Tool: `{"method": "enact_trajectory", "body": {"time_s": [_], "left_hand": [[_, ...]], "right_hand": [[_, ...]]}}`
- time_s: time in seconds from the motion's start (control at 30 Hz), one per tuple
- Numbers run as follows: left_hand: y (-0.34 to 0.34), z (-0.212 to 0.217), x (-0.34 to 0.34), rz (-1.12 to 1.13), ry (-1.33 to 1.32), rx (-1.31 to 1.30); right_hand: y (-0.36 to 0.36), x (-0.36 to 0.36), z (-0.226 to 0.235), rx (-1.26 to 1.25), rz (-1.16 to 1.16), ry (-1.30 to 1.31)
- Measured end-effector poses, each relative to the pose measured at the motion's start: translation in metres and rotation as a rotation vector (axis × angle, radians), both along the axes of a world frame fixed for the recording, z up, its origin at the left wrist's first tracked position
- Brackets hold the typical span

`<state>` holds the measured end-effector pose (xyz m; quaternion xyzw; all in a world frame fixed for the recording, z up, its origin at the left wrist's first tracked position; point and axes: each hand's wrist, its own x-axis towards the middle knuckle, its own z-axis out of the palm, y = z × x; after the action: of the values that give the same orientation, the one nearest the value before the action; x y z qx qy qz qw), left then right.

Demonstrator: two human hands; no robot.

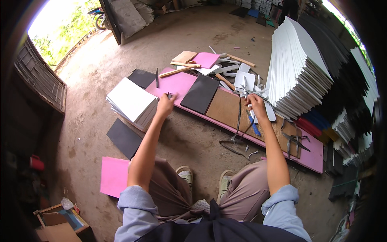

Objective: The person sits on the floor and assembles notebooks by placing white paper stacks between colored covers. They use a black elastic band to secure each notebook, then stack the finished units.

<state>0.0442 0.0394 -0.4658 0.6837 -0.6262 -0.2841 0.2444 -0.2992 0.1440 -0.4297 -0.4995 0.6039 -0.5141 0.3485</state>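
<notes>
Open-sided workshop: dirt floor (pixel 193 36), stacked white sheets (pixel 298 68) at 2 o'clock, offcut strips (pixel 238 137), wood scraps (pixel 183 56).

View: one head-worn wide fisheye camera, the left of a side-by-side pair.
Direction: it looks steeply down and forward over the person's own knees and shoes to the dirt floor (pixel 193 137).
Nearness: the lap fills the lower edge; the left hand (pixel 165 105) and right hand (pixel 256 105) reach out mid-frame to the long pink board (pixel 173 82).
Far reach: the stack of white sheets (pixel 298 68) stands upper right, an open doorway upper left.
Distortion: straight edges bow near the dark round rim.
Overlap: only this one view.
</notes>
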Motion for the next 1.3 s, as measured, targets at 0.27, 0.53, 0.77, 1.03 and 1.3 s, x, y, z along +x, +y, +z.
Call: {"method": "enact_trajectory", "body": {"time_s": [0.27,0.53,0.77,1.03,1.3], "left_hand": [[0.072,0.068,-0.083,-0.475,-0.075,-0.767],[0.072,0.047,-0.093,-0.725,0.487,-0.181],[0.070,0.082,-0.089,-0.187,1.612,0.105],[0.069,0.077,-0.055,-0.588,-0.233,-0.816],[0.048,0.046,-0.043,-0.526,0.169,-0.412]], "right_hand": [[0.016,0.027,0.032,-0.146,0.268,-0.235],[0.031,0.063,0.052,-0.124,0.409,-0.687],[0.026,0.024,0.037,-0.216,0.091,0.465],[0.021,0.008,0.028,0.001,0.160,0.484],[0.016,-0.052,0.000,0.098,-0.357,0.426]]}}
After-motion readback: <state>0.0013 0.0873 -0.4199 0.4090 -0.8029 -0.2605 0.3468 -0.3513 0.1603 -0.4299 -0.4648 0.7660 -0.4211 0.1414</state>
